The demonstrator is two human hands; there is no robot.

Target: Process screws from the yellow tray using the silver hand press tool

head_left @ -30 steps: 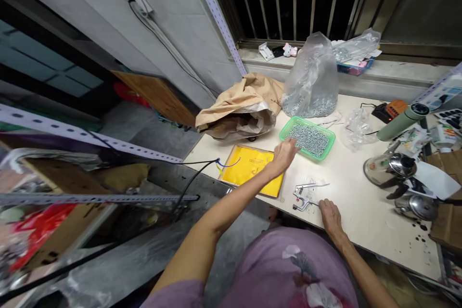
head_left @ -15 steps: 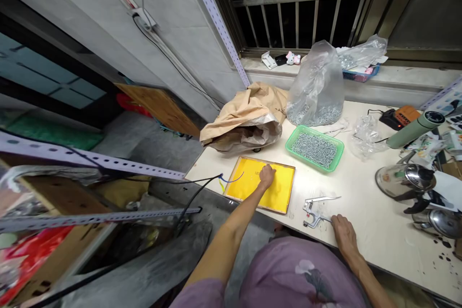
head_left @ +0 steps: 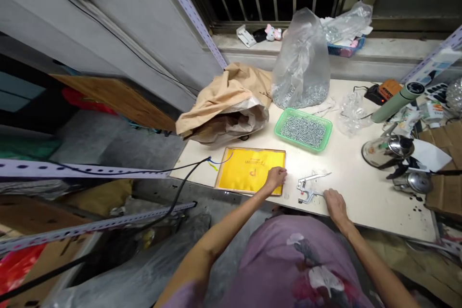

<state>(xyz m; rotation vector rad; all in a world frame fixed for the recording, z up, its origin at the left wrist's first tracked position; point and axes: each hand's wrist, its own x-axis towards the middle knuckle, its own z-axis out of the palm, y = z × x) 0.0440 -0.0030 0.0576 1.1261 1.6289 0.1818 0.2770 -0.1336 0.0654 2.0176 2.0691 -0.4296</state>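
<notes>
A flat yellow panel [head_left: 236, 171] with a thin brown rim and upside-down print lies near the table's front edge. My left hand [head_left: 275, 179] is over its right side, fingers closed together by the rim; whatever they may pinch is too small to make out. To the right lies a silver pair of hand pliers [head_left: 307, 196], jaws pointing left and one long arm spread away. My right hand [head_left: 335, 204] rests on the table, closed around the end of the lower handle. Behind them sits a green plastic basket [head_left: 277, 131] full of small metal screw-like pieces.
A brown paper sack [head_left: 216, 106] slumps at the back left, beside a clear plastic bag [head_left: 301, 57] of metal pieces. Steel kettles [head_left: 386, 151] and a green flask [head_left: 393, 106] stand to the right. Black cables [head_left: 180, 173] reach the table's left edge.
My left hand has moved from the middle of the yellow panel to its right edge, uncovering the print. My right hand stays at the pliers' handle. The whole view has shifted.
</notes>
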